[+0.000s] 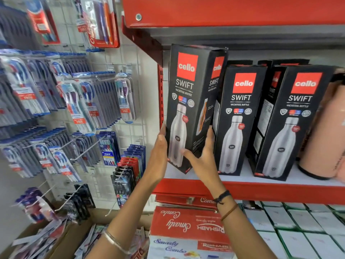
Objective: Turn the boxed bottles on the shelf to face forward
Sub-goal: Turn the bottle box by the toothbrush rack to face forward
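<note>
Three black "cello SWIFT" bottle boxes stand along the red shelf (261,189). The leftmost box (188,101) is tilted and lifted a little at the shelf's left end, its printed front toward me. My left hand (160,154) presses flat on its left side. My right hand (203,156) grips its lower right corner, thumb across the front. The middle box (239,118) and the right box (291,124) stand upright, fronts angled slightly left. More black boxes show behind them.
A peach flask (326,137) stands at the shelf's right end. Toothbrush packs (78,101) hang on a wire grid to the left. A red "Smarty Combo" carton (188,230) and white boxes (298,227) sit below the shelf. Another red shelf (233,12) hangs overhead.
</note>
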`<action>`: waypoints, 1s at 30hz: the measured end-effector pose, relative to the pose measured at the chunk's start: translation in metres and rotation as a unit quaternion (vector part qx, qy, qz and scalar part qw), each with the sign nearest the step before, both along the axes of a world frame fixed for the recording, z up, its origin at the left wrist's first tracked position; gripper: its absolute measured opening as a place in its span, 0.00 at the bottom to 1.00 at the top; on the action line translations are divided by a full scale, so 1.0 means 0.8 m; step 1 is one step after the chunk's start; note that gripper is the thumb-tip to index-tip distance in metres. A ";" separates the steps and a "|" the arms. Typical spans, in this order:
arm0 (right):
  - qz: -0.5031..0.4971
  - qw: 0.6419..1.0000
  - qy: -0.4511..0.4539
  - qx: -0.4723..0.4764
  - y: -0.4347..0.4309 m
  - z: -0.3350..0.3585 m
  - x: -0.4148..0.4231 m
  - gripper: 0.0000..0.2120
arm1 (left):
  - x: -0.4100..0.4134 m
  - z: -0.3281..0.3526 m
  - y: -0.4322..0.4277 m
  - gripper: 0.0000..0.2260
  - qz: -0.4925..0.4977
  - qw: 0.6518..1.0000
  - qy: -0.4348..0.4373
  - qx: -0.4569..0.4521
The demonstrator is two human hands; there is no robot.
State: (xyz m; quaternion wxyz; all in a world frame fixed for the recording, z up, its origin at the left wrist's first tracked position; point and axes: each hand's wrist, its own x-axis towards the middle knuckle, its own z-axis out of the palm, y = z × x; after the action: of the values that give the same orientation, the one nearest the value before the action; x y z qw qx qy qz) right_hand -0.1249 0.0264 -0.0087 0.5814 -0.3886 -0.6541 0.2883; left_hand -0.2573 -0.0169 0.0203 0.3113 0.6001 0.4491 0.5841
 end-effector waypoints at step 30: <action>0.022 0.994 0.090 -0.063 -0.044 -0.029 0.025 0.13 | -0.007 -0.049 -0.037 0.32 -0.035 0.999 -0.004 -0.011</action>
State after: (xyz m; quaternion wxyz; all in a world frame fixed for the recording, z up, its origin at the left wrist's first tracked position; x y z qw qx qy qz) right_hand -0.1050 -0.0086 -0.0316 0.6061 -0.3821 -0.5879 0.3755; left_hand -0.2625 -0.0464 -0.0186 0.3400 0.6094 0.4335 0.5702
